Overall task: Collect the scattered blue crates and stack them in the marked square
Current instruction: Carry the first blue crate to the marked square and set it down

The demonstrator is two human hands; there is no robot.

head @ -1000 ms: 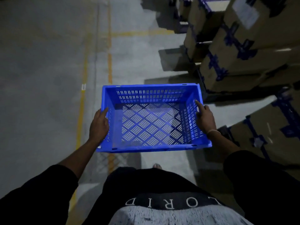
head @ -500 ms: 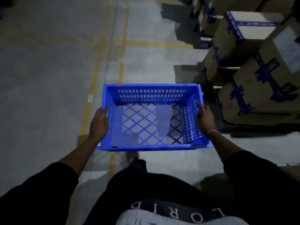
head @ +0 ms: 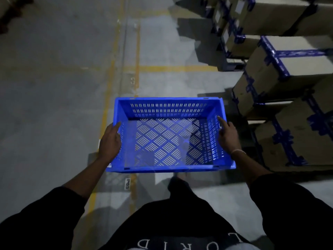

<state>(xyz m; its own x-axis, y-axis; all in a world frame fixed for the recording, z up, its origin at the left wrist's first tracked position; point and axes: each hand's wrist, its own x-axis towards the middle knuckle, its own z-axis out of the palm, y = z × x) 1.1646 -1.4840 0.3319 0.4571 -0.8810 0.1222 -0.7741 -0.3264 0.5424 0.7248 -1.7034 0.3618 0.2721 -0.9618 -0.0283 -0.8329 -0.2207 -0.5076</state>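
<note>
The step in hand is judged to be transport: one empty blue crate [head: 170,136] is carried level above the floor, beside stacked cartons [head: 288,73]. The left hand [head: 109,143] grips its left rim; the right hand [head: 228,135] grips its right rim, forefinger extended. Next move: locate the marked square, not identifiable here.

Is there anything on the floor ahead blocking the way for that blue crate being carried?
Nothing visible does. The blue crate is held by the left hand and right hand over bare floor with yellow lines. The cardboard boxes stand off to the right. No marked square is identifiable.
</note>
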